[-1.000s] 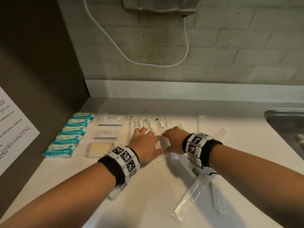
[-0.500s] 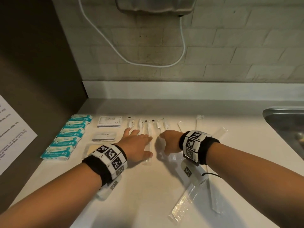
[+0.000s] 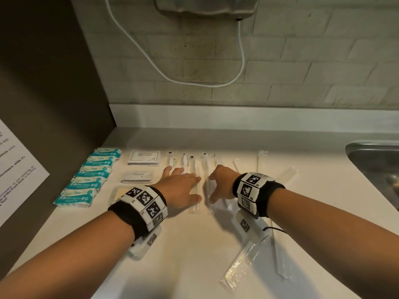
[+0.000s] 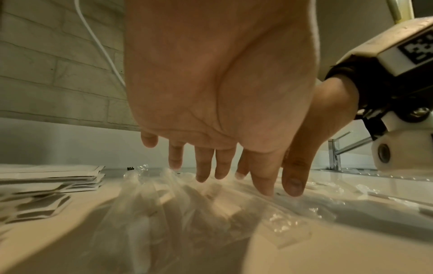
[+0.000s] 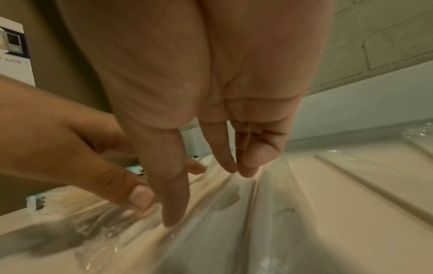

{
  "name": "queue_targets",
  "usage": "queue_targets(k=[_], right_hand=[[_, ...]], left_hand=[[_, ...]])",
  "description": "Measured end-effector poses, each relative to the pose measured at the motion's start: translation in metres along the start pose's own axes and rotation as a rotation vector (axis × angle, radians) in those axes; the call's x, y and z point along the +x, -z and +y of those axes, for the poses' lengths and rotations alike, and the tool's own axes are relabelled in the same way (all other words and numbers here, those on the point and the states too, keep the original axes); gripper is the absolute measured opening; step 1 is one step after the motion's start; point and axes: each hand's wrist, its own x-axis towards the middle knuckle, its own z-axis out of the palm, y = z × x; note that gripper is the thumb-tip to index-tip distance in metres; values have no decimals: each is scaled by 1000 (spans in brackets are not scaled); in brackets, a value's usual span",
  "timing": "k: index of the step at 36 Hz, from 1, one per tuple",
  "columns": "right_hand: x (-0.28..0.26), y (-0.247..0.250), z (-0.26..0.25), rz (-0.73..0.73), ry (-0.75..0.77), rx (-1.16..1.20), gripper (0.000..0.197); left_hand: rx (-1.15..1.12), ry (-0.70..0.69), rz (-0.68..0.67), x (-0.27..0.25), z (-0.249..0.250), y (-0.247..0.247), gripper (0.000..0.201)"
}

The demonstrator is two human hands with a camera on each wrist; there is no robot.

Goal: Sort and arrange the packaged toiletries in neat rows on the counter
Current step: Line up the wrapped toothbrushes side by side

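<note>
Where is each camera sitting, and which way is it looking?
Head: sits on the person's head, looking forward and down at the counter; shows both forearms, left hand and right hand.
Left wrist: sits under the left wrist, looking along the palm to the fingers over the clear-wrapped packets; the right hand shows beside it.
Right wrist: sits under the right wrist, looking along its fingers at the packets; the left hand reaches in.
Shared: both wrist views show both hands over the same packets.

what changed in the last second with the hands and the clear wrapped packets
The left hand slid left across the clear wrapped packets, fingers flat on them, opening a gap to the right hand, which barely shifted. Nothing was picked up or released. The teal packets, white sachets and loose wrappers stayed put.
</note>
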Motion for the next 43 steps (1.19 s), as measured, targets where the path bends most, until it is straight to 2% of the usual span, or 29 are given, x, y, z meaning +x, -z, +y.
queue_targets(k=[3,6,9,13,16,21,28,35,38,43], right_hand=[[0,3,4,49,-5,48,71],[1,6,6,148,52,58,72],[3,4,0,162,159,-31,70],[7,-5,-16,45,235,-228,79],[12,-12,-23,-20,231,-304,75],[15,-17,-27,-66,206,-226,66],[17,-20,-25,-84,197,-216,71],[9,-13,-16,-2,221,-144,83],[6,-1,-5,32,170,-140,73],[-1,10,18,-28,37,-197,61]], left_hand=[[-54,15,117,0,-5,4,56],[-58,75,214,1,-14,8,47],[51,88,137,1,-21,11,50],[138,78,2,-3,-23,9,54],[150,77,8,-8,-24,6,54],[156,62,16,-15,-28,2,55],[147,68,-37,-13,-27,7,57],[86,59,16,-6,-19,9,61],[33,11,29,-3,-10,11,63],[47,-97,40,2,13,10,69]])
